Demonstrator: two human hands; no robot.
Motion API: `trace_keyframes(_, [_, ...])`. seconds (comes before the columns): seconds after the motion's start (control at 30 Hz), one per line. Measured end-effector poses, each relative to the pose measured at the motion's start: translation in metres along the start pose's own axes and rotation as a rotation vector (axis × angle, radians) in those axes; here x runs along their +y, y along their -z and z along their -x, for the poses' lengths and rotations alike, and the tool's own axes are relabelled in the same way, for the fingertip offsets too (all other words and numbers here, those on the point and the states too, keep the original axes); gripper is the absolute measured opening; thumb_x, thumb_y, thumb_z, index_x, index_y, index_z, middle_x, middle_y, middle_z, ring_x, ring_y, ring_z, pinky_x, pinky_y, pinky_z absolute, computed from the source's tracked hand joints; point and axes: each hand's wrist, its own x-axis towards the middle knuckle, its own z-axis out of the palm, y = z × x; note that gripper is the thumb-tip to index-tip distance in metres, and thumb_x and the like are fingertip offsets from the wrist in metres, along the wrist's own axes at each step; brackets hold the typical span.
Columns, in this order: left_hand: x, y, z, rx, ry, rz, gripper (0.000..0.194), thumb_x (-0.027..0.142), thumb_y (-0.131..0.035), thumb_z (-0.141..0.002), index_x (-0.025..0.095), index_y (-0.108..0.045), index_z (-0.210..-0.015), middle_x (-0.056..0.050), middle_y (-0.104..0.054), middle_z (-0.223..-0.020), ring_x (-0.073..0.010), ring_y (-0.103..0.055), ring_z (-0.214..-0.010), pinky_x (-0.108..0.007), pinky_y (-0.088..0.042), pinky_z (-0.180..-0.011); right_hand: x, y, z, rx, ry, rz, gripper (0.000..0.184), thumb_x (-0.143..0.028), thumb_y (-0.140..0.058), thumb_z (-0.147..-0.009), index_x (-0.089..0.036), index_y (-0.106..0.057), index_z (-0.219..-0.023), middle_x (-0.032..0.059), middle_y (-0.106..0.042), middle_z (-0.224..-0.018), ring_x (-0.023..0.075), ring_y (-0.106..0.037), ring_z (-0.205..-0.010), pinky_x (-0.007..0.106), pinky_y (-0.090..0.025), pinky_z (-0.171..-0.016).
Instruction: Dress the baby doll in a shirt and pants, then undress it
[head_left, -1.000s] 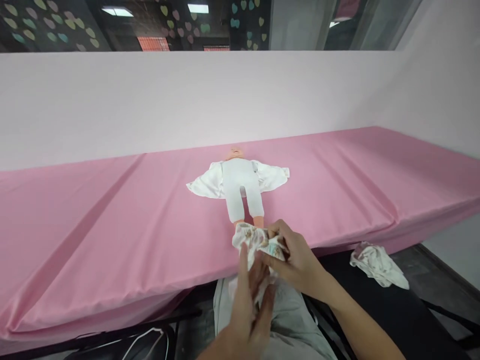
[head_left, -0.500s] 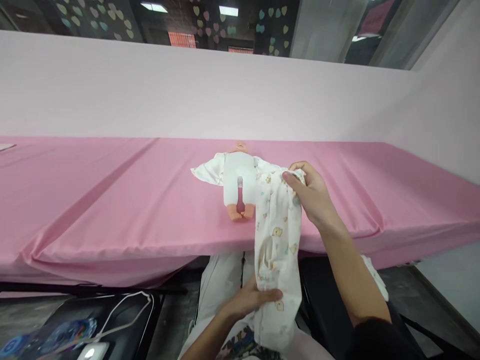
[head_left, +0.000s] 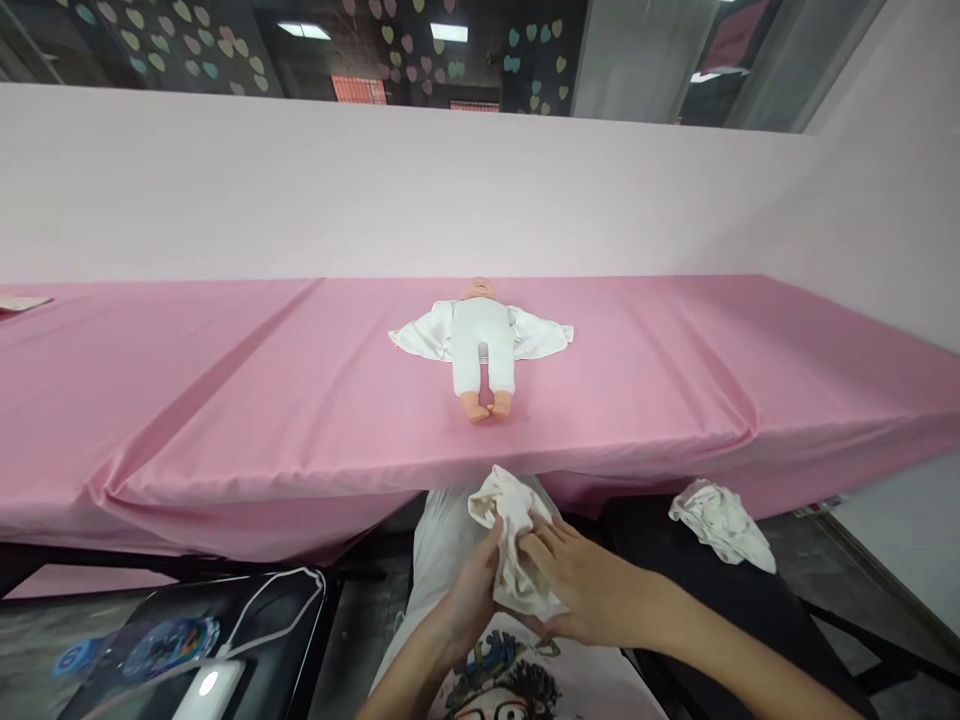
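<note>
Gathered into a bunch over my lap are the white printed baby pants (head_left: pixel 514 510). My left hand (head_left: pixel 474 588) grips them from the left, its thumb up along the cloth. My right hand (head_left: pixel 576 580) presses its fingers onto the cloth from the right. Some fingertips of both hands are hidden in or behind the folds. Beyond my hands a baby doll (head_left: pixel 484 335) lies on its back, feet toward me, its bare feet showing below white leggings. A white top (head_left: pixel 541 337) spreads out on both sides beneath the doll.
A pink sheet (head_left: pixel 300 400) covers the long table. On a black chair (head_left: pixel 645 535) at right lies a crumpled white cloth (head_left: pixel 724 525). At lower left, another black seat holds a clear bottle (head_left: pixel 161 648), a white cable (head_left: pixel 289 628) and a white device (head_left: pixel 210 690).
The pants hung stretched lengthwise between my hands; now they are bunched up small. My right hand has come down from above the table edge to my lap, close to my left.
</note>
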Motion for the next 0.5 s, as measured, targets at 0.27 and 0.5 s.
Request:
trace_keyframes(0.27, [-0.034,-0.014,-0.002,-0.27,0.025,0.059,0.062,0.061,-0.033,-0.086,0.023,-0.039,-0.135,-0.006,-0.045,-0.136,-0.0227,-0.031,-0.131,-0.043,-0.017,-0.112,0.046,-0.077,0.002,0.045,-0.382,-0.282,0.047,-0.009,-0.056,-0.06,-0.017,-0.047,-0.106,0.0061,-0.063,-0.093,0.0213,-0.061,-0.079,0.027,-0.043,-0.067])
trace_keyframes(0.5, [-0.062,-0.014,-0.006,-0.512,0.146,-0.274,0.095,0.062,-0.052,-0.076,0.019,-0.004,-0.145,-0.015,-0.048,-0.131,-0.0259,-0.048,-0.117,-0.04,-0.036,-0.1,0.178,-0.083,0.062,-0.093,-0.817,-0.05,0.038,-0.005,-0.053,-0.057,-0.02,-0.062,-0.09,0.0056,-0.068,-0.088,0.0224,-0.064,-0.087,0.03,-0.047,-0.074])
